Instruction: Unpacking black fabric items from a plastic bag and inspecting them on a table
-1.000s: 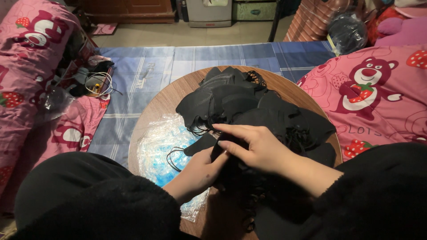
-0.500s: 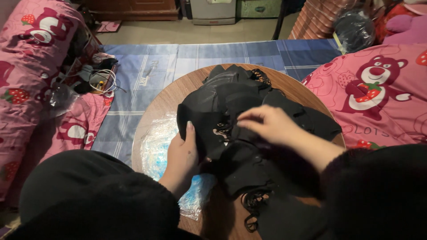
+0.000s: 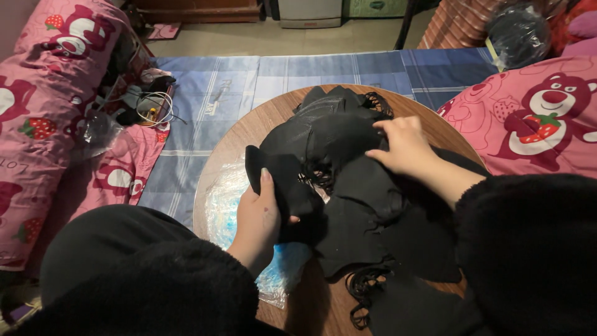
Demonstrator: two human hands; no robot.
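A view from above onto a round wooden table (image 3: 261, 124) with a heap of black fabric pieces (image 3: 339, 162) piled across its middle and right side. Thin black elastic loops (image 3: 364, 292) trail from the heap near the front edge.

The left hand (image 3: 258, 221), in a fuzzy black sleeve, is closed around the left edge of one black piece, thumb on top, holding it slightly raised. Under and beside this hand lies a crinkled clear plastic bag (image 3: 227, 208) with pale blue contents.

The right hand (image 3: 404, 146) rests on top of the heap, palm down, fingers bent and pressing on the fabric; whether it pinches any piece cannot be told.

A blue checked cloth (image 3: 249, 81) covers the floor beyond the table. Pink bedding with bear and strawberry prints (image 3: 37, 99) lies at both sides.
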